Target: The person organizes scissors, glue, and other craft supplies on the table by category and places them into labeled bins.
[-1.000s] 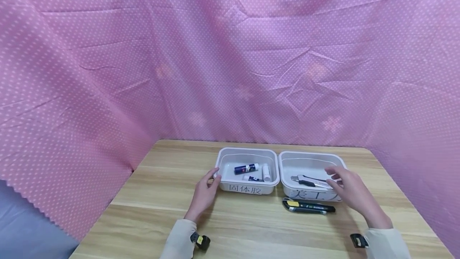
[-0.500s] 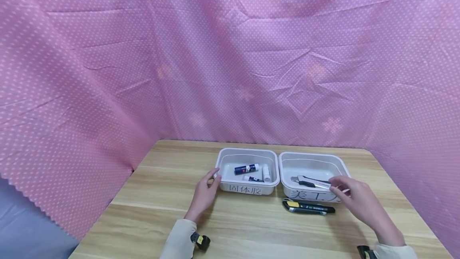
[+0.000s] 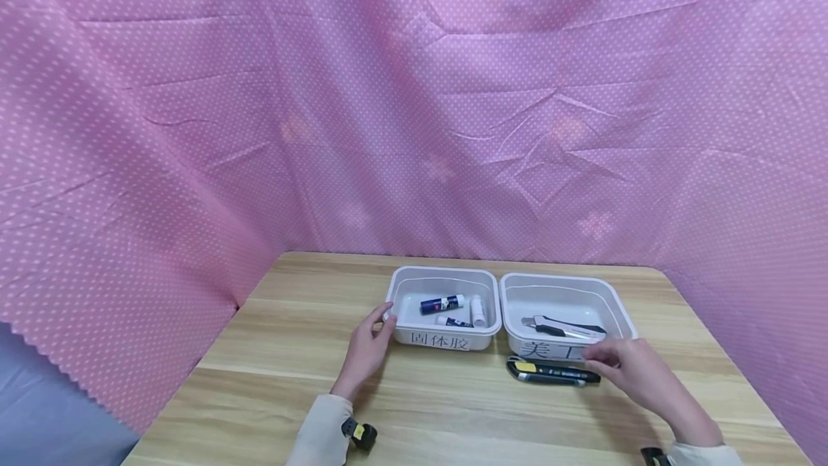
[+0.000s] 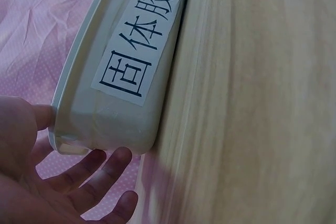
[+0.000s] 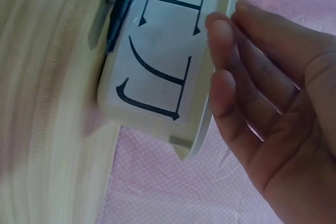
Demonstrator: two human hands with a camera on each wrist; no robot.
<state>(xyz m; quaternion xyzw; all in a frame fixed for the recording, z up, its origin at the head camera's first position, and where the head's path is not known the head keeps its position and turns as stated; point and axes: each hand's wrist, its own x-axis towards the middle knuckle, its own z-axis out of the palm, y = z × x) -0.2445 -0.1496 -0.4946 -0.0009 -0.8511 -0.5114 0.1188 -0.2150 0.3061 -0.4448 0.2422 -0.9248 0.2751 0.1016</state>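
At the left bin's near left corner, my left hand pinches the rim between thumb and index finger, the other fingers loose beside the wall. Inside lie two blue glue sticks with white caps, one in full view, and a white one. My right hand holds nothing; its gently bent fingers stand at the front of the right bin, covering part of its label. A silver and black utility knife lies in that bin. Just left of my right fingertips, a black utility knife with a yellow patch lies on the table.
Both white plastic bins stand side by side on the wooden table, each with a printed label of Chinese characters on its front. Pink dotted cloth hangs behind the table and down both sides.
My right hand has moved down and toward me, from over the right bin to its front wall, uncovering the handle of the silver knife. My left hand stays at its corner.
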